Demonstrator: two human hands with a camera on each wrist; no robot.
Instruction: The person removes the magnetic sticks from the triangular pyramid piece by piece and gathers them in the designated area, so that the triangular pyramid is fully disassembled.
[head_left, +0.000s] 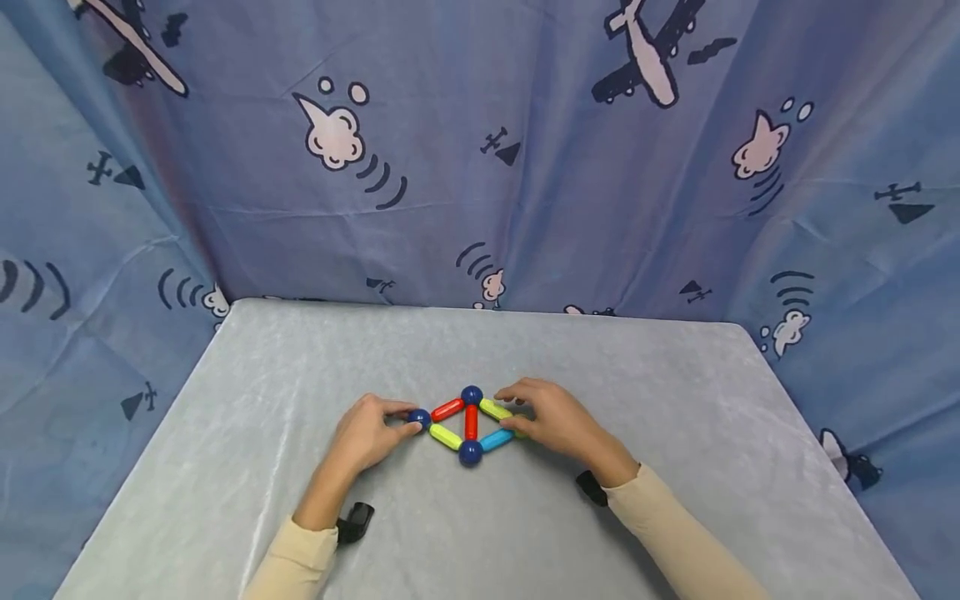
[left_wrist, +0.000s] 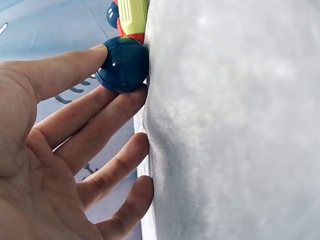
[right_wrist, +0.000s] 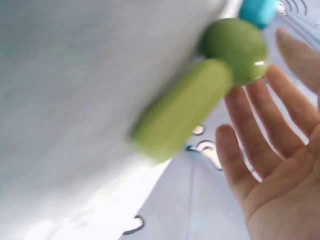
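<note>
A flat diamond of balls and short rods lies on the table. My left hand (head_left: 367, 435) pinches the dark blue ball (left_wrist: 124, 64) at its left corner between thumb and fingertips. From that ball run a red rod (head_left: 447, 409) and a yellow-green rod (head_left: 446, 437). A second red rod (head_left: 471, 422) joins the blue ball at the far corner (head_left: 472, 395) to the blue ball at the near corner (head_left: 470, 452). At the right corner, my right hand (head_left: 557, 419) has its fingertips by a green ball (right_wrist: 236, 50), thumb apart from it. A light blue rod (head_left: 498, 440) and another yellow-green rod (right_wrist: 182, 110) meet there.
The grey cloth-covered table (head_left: 300, 350) spreads around the pieces. Blue curtains (head_left: 435, 167) printed with planes hang behind it and at both sides. A black wrist camera (head_left: 356, 523) sits on the left wrist, another black camera (head_left: 592, 487) on the right.
</note>
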